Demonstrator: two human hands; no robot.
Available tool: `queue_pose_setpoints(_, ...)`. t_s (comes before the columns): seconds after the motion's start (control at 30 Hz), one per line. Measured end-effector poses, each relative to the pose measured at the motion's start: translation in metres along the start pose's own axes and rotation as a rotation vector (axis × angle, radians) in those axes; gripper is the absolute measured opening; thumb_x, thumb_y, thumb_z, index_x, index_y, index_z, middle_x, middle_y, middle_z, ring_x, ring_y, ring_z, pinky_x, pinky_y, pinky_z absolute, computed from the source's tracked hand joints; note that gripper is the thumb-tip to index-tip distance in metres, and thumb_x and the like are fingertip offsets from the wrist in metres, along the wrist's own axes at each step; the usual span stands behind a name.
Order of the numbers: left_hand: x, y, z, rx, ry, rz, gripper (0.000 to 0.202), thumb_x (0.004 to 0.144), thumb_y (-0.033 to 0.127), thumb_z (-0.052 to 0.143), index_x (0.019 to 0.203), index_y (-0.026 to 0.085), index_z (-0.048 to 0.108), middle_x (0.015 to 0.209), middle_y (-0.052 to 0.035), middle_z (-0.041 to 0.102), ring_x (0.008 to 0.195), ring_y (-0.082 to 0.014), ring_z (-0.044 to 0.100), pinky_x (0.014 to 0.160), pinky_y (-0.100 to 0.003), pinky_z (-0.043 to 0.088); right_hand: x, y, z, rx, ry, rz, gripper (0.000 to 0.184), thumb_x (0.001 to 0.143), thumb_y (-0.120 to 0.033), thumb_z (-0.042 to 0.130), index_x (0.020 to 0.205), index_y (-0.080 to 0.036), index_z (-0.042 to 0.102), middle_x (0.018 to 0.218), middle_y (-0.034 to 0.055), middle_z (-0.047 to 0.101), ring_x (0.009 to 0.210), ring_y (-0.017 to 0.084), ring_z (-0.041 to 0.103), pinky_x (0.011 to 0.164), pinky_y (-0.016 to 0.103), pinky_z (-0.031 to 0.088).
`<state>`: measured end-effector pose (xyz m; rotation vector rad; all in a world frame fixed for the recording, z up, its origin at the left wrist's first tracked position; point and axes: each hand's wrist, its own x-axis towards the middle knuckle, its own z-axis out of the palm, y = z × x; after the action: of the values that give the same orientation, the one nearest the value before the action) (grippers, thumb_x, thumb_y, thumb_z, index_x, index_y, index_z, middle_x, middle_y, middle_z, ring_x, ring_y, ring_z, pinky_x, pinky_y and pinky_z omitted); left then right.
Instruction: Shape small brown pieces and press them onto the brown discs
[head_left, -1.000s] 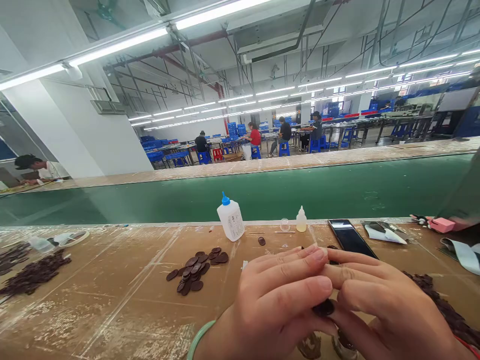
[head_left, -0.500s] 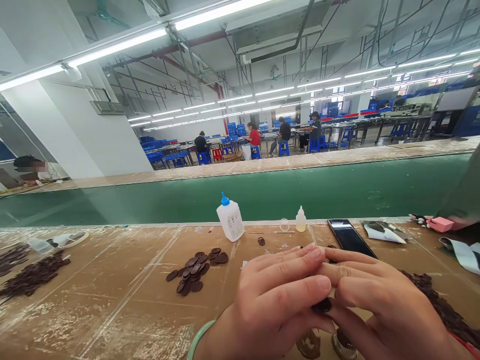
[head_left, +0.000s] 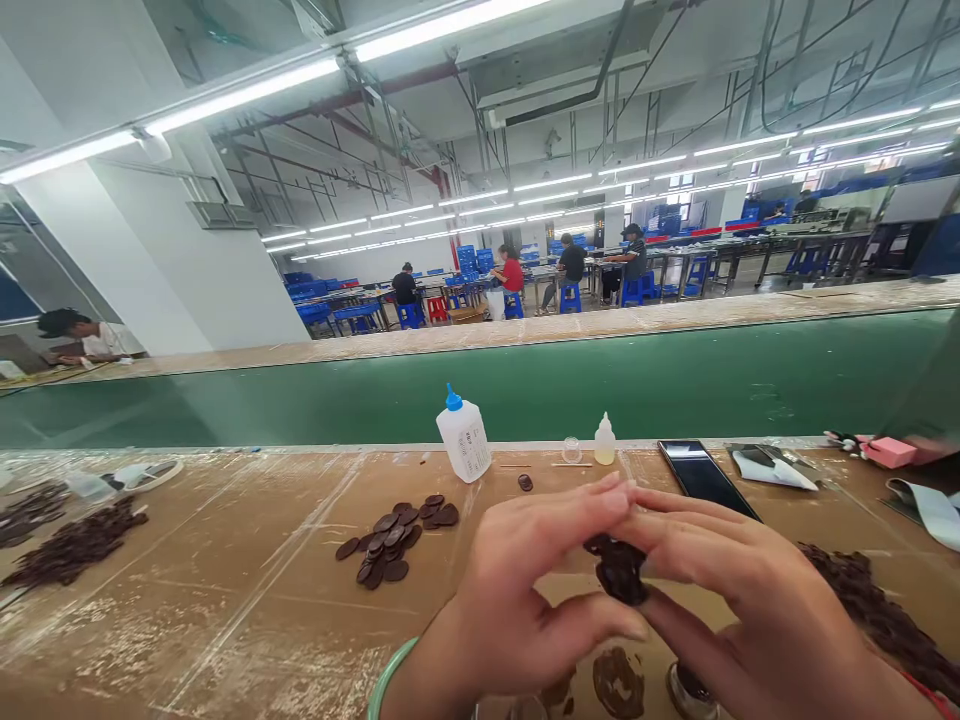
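Observation:
Both my hands meet low in the middle of the view over a cardboard-covered bench (head_left: 225, 600). My left hand (head_left: 525, 590) and my right hand (head_left: 735, 590) pinch a dark brown oval piece (head_left: 619, 572) between their fingertips. A green bangle (head_left: 386, 680) circles my left wrist. A small pile of the same brown oval pieces (head_left: 394, 540) lies to the left of my hands. A heap of brown pieces (head_left: 877, 610) lies to the right. Under my hands sit a brown disc (head_left: 619, 685) and a small round container (head_left: 686, 690).
A white glue bottle with a blue tip (head_left: 463, 437), a small dropper bottle (head_left: 604, 441) and a black phone (head_left: 701, 475) stand along the bench's far edge. A green conveyor belt (head_left: 600, 385) runs behind. More brown pieces (head_left: 71, 540) lie far left. Other people sit at distant tables.
My hands have lifted slightly and my left fingers have opened upward, so the brown oval piece now shows fully between the fingertips instead of peeking out below them.

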<state>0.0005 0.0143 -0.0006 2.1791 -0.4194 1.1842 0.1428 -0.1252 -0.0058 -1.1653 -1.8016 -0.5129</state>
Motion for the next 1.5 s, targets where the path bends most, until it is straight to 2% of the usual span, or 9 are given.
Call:
queue_pose_setpoints(0.1,-0.004,-0.002,-0.003,-0.009,0.158,-0.237,0.043,0.084,0.036,0.076,0.122,0.022,0.064,0.122,-0.0092,0.072,0.113,-0.0233,0.067,0.099,-0.031,0.054,-0.001,0.004,0.005,-0.05,-0.006,-0.014,0.031,0.089,0.003,0.049,0.113,-0.014,0.061,0.124,0.0065,0.066,0.125,0.013,0.054,0.116,0.021,0.033)
queue_pose_setpoints(0.17,-0.003,-0.003,-0.004,-0.009,0.221,-0.365,0.021,0.085,0.032,0.075,0.102,0.021,0.069,0.103,-0.006,0.073,0.099,-0.0209,0.069,0.086,-0.03,0.057,0.0,0.007,0.007,-0.071,-0.017,-0.013,0.033,0.092,0.002,0.048,0.117,-0.014,0.062,0.127,0.0063,0.064,0.126,0.013,0.053,0.117,0.023,0.032)
queue_pose_setpoints(0.3,0.005,-0.003,-0.006,-0.089,0.111,-0.524,0.02,0.084,0.037,0.072,0.079,0.018,0.069,0.075,-0.0032,0.067,0.07,-0.0172,0.062,0.063,-0.028,0.051,-0.002,0.011,0.01,-0.108,-0.046,-0.019,0.032,0.095,0.001,0.045,0.119,-0.012,0.063,0.132,0.0083,0.061,0.131,0.014,0.048,0.119,0.025,0.03)
queue_pose_setpoints(0.5,0.011,0.001,-0.01,0.041,-0.019,-0.521,0.015,0.084,0.022,0.067,0.07,0.017,0.068,0.062,0.0001,0.063,0.059,-0.0134,0.053,0.057,-0.026,0.041,-0.005,0.015,0.015,-0.072,0.003,-0.083,0.035,0.094,0.004,0.05,0.124,-0.014,0.054,0.133,0.0134,0.059,0.13,0.022,0.05,0.115,0.038,0.04)
queue_pose_setpoints(0.63,0.01,-0.006,-0.017,-0.019,-0.087,-0.639,0.019,0.086,0.029,0.066,0.071,0.017,0.07,0.064,-0.0019,0.065,0.061,-0.015,0.054,0.057,-0.026,0.041,-0.005,0.019,0.015,-0.089,-0.066,-0.025,0.042,0.096,0.001,0.047,0.134,-0.016,0.046,0.139,0.0113,0.055,0.134,0.025,0.044,0.112,0.044,0.043)
queue_pose_setpoints(0.83,-0.003,-0.061,-0.022,0.055,-0.118,-0.875,0.021,0.09,0.035,0.06,0.081,0.016,0.063,0.069,-0.0002,0.063,0.06,-0.0128,0.059,0.059,-0.024,0.048,-0.011,0.029,-0.002,-0.145,-0.021,0.197,0.045,0.102,-0.022,0.057,0.144,-0.023,0.044,0.141,0.0058,0.052,0.13,0.026,0.049,0.107,0.041,0.047)
queue_pose_setpoints(1.07,-0.048,-0.142,-0.006,0.327,-0.36,-0.966,0.022,0.093,0.033,0.064,0.084,0.014,0.065,0.078,-0.0005,0.066,0.07,-0.0156,0.064,0.071,-0.034,0.055,-0.013,0.026,-0.012,-0.122,0.047,0.226,0.043,0.101,-0.022,0.057,0.142,-0.028,0.046,0.129,0.0027,0.062,0.116,0.025,0.06,0.099,0.038,0.05)
queue_pose_setpoints(1.3,-0.063,-0.157,-0.002,0.402,-0.482,-0.951,0.023,0.094,0.036,0.062,0.092,0.014,0.067,0.088,-0.0029,0.069,0.081,-0.018,0.067,0.078,-0.038,0.057,-0.014,0.026,-0.012,-0.096,0.035,0.201,0.046,0.1,-0.016,0.057,0.143,-0.026,0.045,0.127,0.0012,0.063,0.116,0.021,0.059,0.101,0.032,0.045)
queue_pose_setpoints(1.5,-0.057,-0.158,-0.062,0.518,-0.322,-1.014,0.024,0.096,0.036,0.059,0.101,0.013,0.066,0.095,-0.0046,0.069,0.085,-0.0192,0.067,0.079,-0.039,0.057,-0.01,0.03,-0.019,-0.173,0.062,0.192,0.031,0.099,-0.012,0.052,0.125,-0.027,0.058,0.112,0.0016,0.067,0.097,0.024,0.066,0.085,0.034,0.052)
